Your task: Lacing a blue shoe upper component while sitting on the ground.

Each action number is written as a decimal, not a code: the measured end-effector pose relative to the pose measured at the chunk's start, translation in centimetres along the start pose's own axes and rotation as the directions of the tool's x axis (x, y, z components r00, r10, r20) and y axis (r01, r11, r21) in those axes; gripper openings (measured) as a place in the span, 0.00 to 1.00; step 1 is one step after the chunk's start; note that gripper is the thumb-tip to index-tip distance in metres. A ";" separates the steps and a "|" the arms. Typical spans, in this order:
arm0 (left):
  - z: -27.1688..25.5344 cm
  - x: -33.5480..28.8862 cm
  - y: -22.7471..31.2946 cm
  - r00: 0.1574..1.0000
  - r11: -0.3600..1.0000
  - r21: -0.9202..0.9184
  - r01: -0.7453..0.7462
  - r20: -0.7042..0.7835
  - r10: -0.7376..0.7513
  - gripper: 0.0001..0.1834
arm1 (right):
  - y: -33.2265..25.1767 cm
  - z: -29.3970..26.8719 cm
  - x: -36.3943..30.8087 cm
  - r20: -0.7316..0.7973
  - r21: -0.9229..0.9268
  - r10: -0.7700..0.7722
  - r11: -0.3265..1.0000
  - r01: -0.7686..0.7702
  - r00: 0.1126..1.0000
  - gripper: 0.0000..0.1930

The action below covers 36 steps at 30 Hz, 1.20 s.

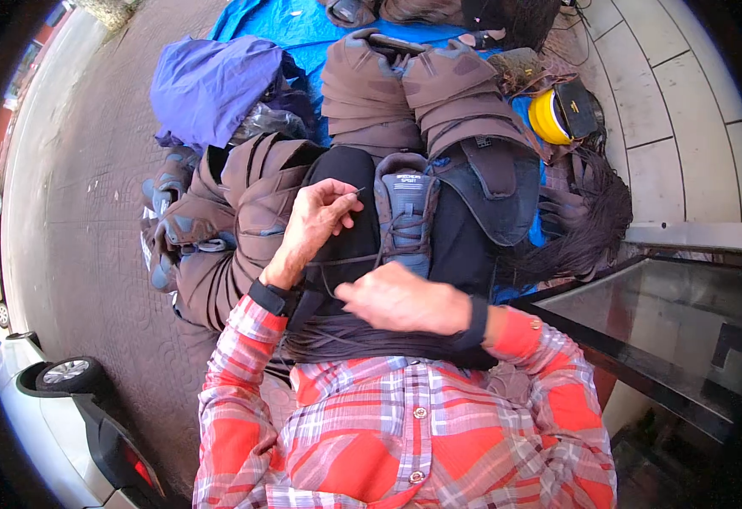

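A grey-brown shoe upper (407,204) with a blue-grey tongue and dark laces lies on my lap between my thighs, toe end toward me. Just left of it, my left hand (327,212) pinches a thin dark pointed piece (361,193), too small to name surely. My right hand (400,297), smeared by motion, is closed over the upper's near end. A dark shoelace (330,265) loops from the upper's left side toward its fingertips. Across my lap, closer to my body, lies a thick bundle of dark laces (345,341).
Nested shoe uppers are stacked beyond my knees (366,93) and at my left (269,182). A blue tarp (260,21), purple cloth (210,89), yellow round object (547,119) and a heap of dark laces (587,204) surround them. A dark-framed glass case (642,297) stands at right.
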<state>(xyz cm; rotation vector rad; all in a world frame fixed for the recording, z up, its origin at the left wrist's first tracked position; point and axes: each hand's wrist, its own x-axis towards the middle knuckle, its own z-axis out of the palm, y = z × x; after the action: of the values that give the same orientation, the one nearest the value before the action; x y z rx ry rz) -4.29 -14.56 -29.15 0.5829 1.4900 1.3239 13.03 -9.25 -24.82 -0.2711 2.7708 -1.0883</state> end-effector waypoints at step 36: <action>3.4 -2.3 0.4 0.951 0.947 0.217 0.238 -0.252 -0.181 0.14 | 9.6 -8.1 -1.7 -0.534 -0.653 0.045 0.612 -0.446 0.844 0.05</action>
<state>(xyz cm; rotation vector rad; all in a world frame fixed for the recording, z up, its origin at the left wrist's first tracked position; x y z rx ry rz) -0.50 -14.94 -27.59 0.4199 1.8693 1.0744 11.91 3.32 -25.39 0.3757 3.4005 0.2101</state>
